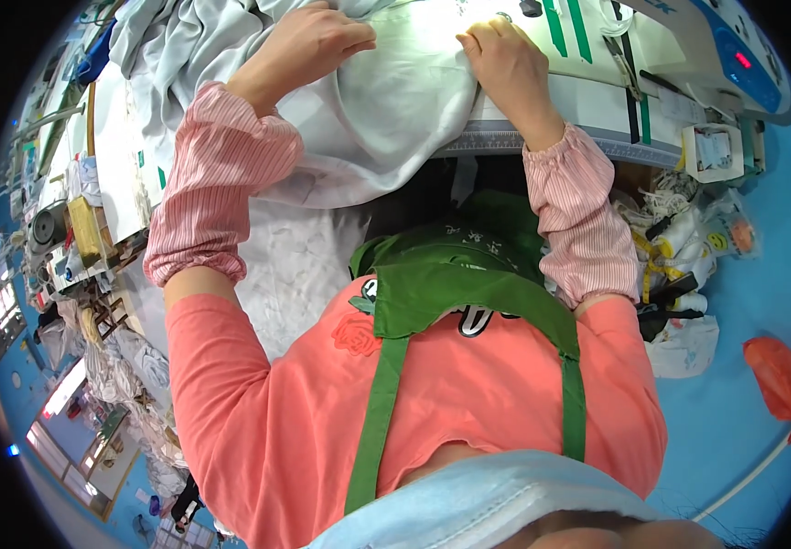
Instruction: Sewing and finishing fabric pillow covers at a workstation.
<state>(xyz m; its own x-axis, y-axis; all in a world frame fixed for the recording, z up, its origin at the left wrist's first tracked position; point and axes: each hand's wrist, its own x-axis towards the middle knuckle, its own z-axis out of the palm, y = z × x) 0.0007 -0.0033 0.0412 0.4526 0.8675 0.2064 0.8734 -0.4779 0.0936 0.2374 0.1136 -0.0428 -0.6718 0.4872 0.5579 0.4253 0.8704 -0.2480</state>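
Note:
A pale grey-white fabric point(404, 114) lies over the sewing table and hangs down past its front edge. My left hand point(308, 41) is closed, its fingers pinching the fabric near the far edge of the view. To the right, my right hand point(510, 69) is closed too, with thumb and fingertips together at the right edge of the same fabric. A stretch of the cloth lies between the two hands, under a bright light. The very tips of the fingers are hard to make out.
A white and blue sewing machine point(720, 55) stands at the right, with scissors point(619, 59) beside it. A ruler strip point(587, 145) runs along the table's front edge. Thread cones point(679, 233) sit lower right; bunched fabric point(180, 55) lies at the left.

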